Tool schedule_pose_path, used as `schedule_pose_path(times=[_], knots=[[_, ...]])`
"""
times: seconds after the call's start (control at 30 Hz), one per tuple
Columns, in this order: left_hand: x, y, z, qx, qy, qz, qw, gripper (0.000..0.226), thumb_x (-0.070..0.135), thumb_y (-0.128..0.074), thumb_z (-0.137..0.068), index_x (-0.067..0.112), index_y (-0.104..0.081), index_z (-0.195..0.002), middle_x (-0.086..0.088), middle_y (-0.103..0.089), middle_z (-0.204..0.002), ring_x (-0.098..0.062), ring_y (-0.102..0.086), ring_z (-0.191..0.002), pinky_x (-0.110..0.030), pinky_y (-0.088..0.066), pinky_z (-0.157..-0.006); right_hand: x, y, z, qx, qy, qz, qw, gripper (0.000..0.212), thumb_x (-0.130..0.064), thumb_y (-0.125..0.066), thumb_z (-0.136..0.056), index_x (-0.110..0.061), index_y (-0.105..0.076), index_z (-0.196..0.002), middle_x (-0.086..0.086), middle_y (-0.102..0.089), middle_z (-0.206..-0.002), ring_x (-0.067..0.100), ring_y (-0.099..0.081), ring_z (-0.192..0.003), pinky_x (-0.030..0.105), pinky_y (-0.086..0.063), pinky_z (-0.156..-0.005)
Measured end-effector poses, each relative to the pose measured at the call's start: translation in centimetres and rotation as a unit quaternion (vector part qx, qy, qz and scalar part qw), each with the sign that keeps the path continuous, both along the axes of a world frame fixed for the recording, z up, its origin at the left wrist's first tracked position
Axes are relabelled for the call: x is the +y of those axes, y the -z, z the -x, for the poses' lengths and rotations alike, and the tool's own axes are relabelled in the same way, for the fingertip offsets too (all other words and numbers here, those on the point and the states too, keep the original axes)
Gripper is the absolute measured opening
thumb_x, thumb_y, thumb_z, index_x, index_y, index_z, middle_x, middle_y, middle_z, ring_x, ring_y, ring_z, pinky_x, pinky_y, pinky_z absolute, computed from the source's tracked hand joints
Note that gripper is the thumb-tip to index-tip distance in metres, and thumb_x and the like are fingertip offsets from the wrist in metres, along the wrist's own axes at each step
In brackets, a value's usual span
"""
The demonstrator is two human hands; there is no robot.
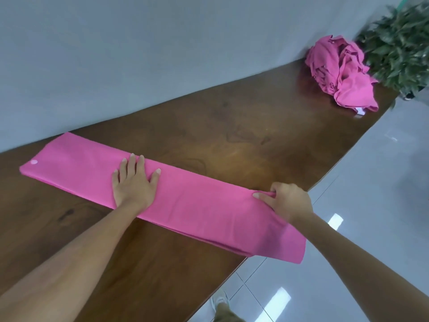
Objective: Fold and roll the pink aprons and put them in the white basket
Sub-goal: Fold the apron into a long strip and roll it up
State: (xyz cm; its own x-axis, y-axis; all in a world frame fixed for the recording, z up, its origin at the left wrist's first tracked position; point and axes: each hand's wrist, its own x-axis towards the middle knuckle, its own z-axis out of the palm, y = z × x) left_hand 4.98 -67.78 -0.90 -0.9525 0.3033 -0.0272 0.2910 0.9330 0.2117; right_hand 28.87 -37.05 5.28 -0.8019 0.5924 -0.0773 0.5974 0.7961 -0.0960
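A pink apron (199, 205), folded into a long narrow strip, lies across the brown wooden table (232, 126). Its right end hangs a little over the table's near edge. My left hand (133, 182) lies flat on the strip left of its middle, fingers spread and straight. My right hand (286, 201) pinches a fold of the cloth at the strip's far edge near its right end, thumb and fingers curled round it. A heap of crumpled pink aprons (341, 73) sits at the table's far right end. No white basket is in view.
A grey wall (162, 54) runs along the table's far side. A leafy green plant (401, 45) stands behind the apron heap. Glossy light floor tiles (362, 205) lie right of the table, with my shoe (219, 303) at the bottom.
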Motion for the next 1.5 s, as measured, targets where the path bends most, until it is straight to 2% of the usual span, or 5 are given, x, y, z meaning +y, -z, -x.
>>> schedule_pose_path(times=[0.47,0.67,0.8,1.13,1.5], knots=[[1.7,-0.1,-2.7,-0.011,-0.259,-0.036,0.965,0.073,0.058,-0.021,-0.103,0.016,-0.013,-0.162,-0.006,-0.006,-0.171,-0.029,-0.002,-0.156,-0.051,-0.004,-0.125,7.7,-0.1,16.7,-0.035,-0.132,-0.046,0.99,0.065,-0.083,-0.052,-0.079,-0.018,-0.055,-0.081,0.003,-0.063,-0.08,0.031,-0.066,-0.083,0.034,-0.044,-0.066],[2.3,0.2,-3.8,-0.015,-0.313,-0.023,0.949,0.074,0.056,-0.02,-0.103,0.013,-0.01,-0.163,-0.007,-0.004,-0.171,-0.031,0.0,-0.156,-0.056,-0.003,-0.124,8.5,2.3,19.9,0.081,-0.213,-0.088,0.97,0.039,-0.048,-0.063,-0.094,-0.009,-0.062,-0.089,0.012,-0.064,-0.09,0.036,-0.06,-0.089,0.041,-0.041,-0.076],[2.2,-0.1,-3.6,0.01,-0.254,-0.022,0.967,0.071,0.053,-0.027,-0.104,0.011,-0.02,-0.161,-0.013,-0.009,-0.169,-0.032,-0.002,-0.156,-0.059,-0.004,-0.123,5.7,3.0,18.6,0.148,-0.254,-0.007,0.956,0.021,-0.016,-0.06,-0.094,-0.008,-0.065,-0.112,0.013,-0.06,-0.114,0.035,-0.056,-0.103,0.046,-0.046,-0.088],[3.0,-0.5,-4.0,0.017,0.129,0.02,0.991,0.073,0.064,0.002,-0.096,0.035,0.001,-0.162,0.013,0.008,-0.169,-0.008,0.01,-0.155,-0.042,-0.001,-0.127,2.0,4.4,12.5,-0.029,-0.291,0.008,0.956,0.092,-0.076,0.02,-0.083,-0.029,0.006,-0.16,-0.002,0.009,-0.169,0.019,0.011,-0.155,0.038,0.006,-0.125],[0.0,-0.5,-2.5,-0.045,0.178,-0.049,0.982,0.067,0.056,-0.009,-0.103,0.026,-0.003,-0.162,0.013,0.005,-0.168,-0.004,0.008,-0.154,-0.033,0.002,-0.128,-11.8,3.2,15.7,-0.008,-0.239,0.114,0.964,0.059,-0.05,-0.022,-0.107,-0.032,-0.008,-0.161,-0.002,0.007,-0.169,0.031,0.008,-0.155,0.059,-0.001,-0.123]])
